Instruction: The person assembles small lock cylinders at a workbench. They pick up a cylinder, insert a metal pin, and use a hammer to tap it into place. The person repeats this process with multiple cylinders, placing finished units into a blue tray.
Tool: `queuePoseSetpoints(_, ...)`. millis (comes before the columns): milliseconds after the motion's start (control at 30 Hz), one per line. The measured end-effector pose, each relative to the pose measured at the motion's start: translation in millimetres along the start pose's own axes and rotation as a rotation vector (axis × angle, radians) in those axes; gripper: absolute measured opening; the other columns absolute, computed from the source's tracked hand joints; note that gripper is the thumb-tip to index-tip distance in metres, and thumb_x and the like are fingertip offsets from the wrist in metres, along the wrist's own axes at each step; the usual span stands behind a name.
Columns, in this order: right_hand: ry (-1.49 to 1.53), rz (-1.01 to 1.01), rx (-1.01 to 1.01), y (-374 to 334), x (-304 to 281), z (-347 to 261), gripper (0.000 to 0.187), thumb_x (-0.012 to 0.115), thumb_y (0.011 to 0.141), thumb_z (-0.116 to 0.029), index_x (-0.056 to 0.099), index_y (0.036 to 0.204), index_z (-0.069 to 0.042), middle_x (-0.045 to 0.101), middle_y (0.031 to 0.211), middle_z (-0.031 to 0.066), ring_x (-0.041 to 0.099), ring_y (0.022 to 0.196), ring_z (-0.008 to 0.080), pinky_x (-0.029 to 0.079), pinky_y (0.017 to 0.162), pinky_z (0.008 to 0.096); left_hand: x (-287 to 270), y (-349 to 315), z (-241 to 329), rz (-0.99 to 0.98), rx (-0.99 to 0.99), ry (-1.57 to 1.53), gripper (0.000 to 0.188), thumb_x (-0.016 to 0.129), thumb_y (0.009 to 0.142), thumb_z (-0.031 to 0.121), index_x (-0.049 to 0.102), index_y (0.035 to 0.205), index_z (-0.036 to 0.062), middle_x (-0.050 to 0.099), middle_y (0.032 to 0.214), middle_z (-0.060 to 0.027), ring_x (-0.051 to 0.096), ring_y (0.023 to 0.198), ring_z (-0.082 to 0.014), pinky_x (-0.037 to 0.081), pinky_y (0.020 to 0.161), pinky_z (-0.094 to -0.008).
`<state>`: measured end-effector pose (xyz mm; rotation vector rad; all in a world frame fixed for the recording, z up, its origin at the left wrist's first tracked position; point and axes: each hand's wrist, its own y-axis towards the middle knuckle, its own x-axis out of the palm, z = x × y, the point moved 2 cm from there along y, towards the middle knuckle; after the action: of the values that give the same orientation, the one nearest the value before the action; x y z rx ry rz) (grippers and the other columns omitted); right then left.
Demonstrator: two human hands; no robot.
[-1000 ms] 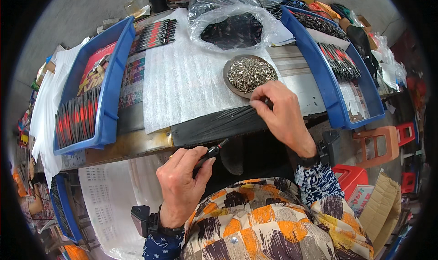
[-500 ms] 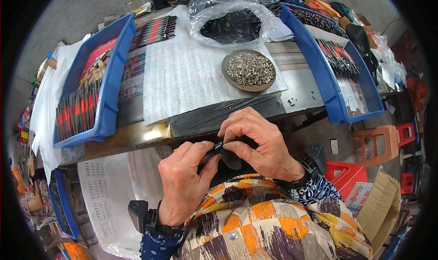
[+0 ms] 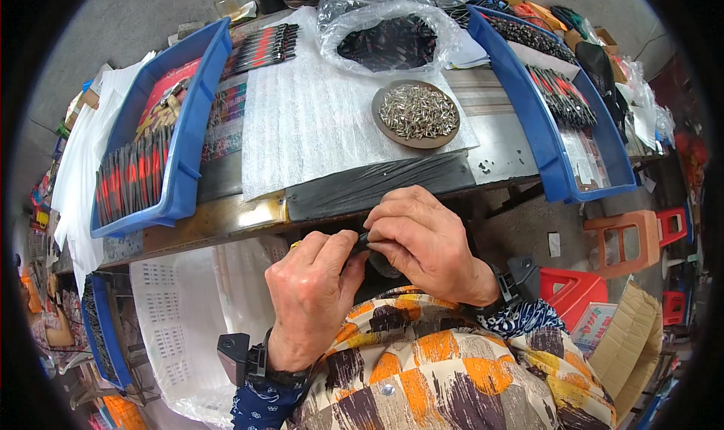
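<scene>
In front of my body, just off the table's near edge, my left hand [image 3: 311,290] and my right hand [image 3: 424,238] meet fingertip to fingertip. Both are closed in a pinch on a small black cylindrical part [image 3: 362,241], mostly covered by the fingers. Beyond them on the table, a round shallow dish [image 3: 379,127] holds a heap of small silvery metal pieces. Behind the dish stands a clear plastic bag [image 3: 329,53] filled with black and reddish small parts.
White foam sheet [image 3: 290,128] covers the table's middle. A blue tray [image 3: 197,121] with black-and-red sticks stands left; another blue tray [image 3: 539,140] with similar ones stands right. More sticks [image 3: 264,47] lie far left. A white basket [image 3: 170,317] sits below; stools [image 3: 573,285] stand right.
My right fingers have curled further over the black part, hiding more of it. The hands stay together in nearly the same place, and the view has shifted slightly.
</scene>
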<state>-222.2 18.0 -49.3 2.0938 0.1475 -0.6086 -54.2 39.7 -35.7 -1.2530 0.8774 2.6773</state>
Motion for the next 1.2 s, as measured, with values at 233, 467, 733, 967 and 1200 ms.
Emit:
queuePoseSetpoints(233, -0.024, 0.011, -0.096, -8.6, -1.0, 6.3, 0.026, 0.073, 0.066, 0.003, 0.065, 0.091, 0.002, 0.066, 0.095, 0.0126, 0.066, 0.088, 0.0286, 0.052, 0.073, 0.0365, 8.0, -1.6, -2.4, 0.037, 0.047, 0.002, 0.026, 0.074, 0.069, 0.0, 0.066, 0.094, 0.0053, 0.059, 0.075, -0.0079, 0.061, 0.064, -0.026, 0.048, 0.055, -0.0351)
queuePoseSetpoints(467, 0.005, 0.004, -0.093, -11.9, -0.8, 12.0, 0.02, 0.075, 0.071, 0.002, 0.067, 0.089, 0.003, 0.068, 0.094, 0.0139, 0.067, 0.083, 0.0275, 0.055, 0.07, 0.0332, 12.1, -1.8, -4.7, 0.045, 0.043, -0.009, 0.027, 0.074, 0.069, -0.001, 0.067, 0.094, 0.0049, 0.06, 0.075, -0.0079, 0.061, 0.064, -0.0262, 0.049, 0.055, -0.0353)
queuePoseSetpoints(733, 0.209, -0.053, 0.207, -10.3, -4.0, 13.4, 0.018, 0.075, 0.076, -0.001, 0.066, 0.091, 0.0, 0.068, 0.095, 0.0131, 0.066, 0.08, 0.0239, 0.054, 0.069, 0.0309, 11.4, 1.2, -3.2, 0.045, 0.016, -0.046, 0.028, 0.075, 0.069, 0.001, 0.066, 0.095, 0.0055, 0.06, 0.075, -0.008, 0.062, 0.064, -0.0261, 0.05, 0.056, -0.0353)
queuePoseSetpoints(967, 0.29, -0.02, 0.252, -7.3, -0.7, 10.4, 0.013, 0.072, 0.084, -0.005, 0.063, 0.092, 0.0, 0.066, 0.091, 0.0118, 0.064, 0.078, 0.0182, 0.052, 0.069, 0.0269, 10.7, 0.6, -0.7, 0.045, 0.009, -0.034, 0.027, 0.075, 0.068, 0.001, 0.067, 0.094, 0.0056, 0.06, 0.075, -0.007, 0.062, 0.064, -0.0248, 0.05, 0.056, -0.0352)
queuePoseSetpoints(1200, 0.959, -0.233, 1.109, -7.8, 1.2, 11.8, 0.014, 0.064, 0.093, -0.011, 0.06, 0.097, 0.002, 0.06, 0.073, 0.0026, 0.054, 0.057, 0.0045, 0.044, 0.049, 0.0184, 10.8, 0.1, -1.2, 0.096, 0.09, -0.003, 0.026, 0.074, 0.07, 0.001, 0.068, 0.096, 0.0023, 0.061, 0.076, -0.0084, 0.062, 0.064, -0.0249, 0.051, 0.056, -0.0349)
